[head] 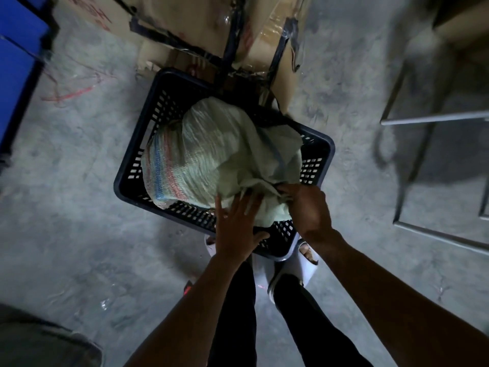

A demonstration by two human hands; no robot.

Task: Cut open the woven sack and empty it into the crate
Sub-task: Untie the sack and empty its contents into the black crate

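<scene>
A bulging pale-green woven sack (211, 152) with red and blue stripes on its left side lies inside a dark perforated plastic crate (132, 170) on the concrete floor. Its far end is tied in a knot. My left hand (235, 226) lies flat with spread fingers on the sack's near end, over the crate's front rim. My right hand (304, 207) grips a bunched fold of the sack's loose fabric at the near right. No cutting tool is visible.
Taped cardboard boxes (201, 30) stand right behind the crate. A blue frame (18, 62) is at far left, a metal stool frame (434, 120) at right. My feet in white sandals (304, 263) stand just behind the crate's near corner.
</scene>
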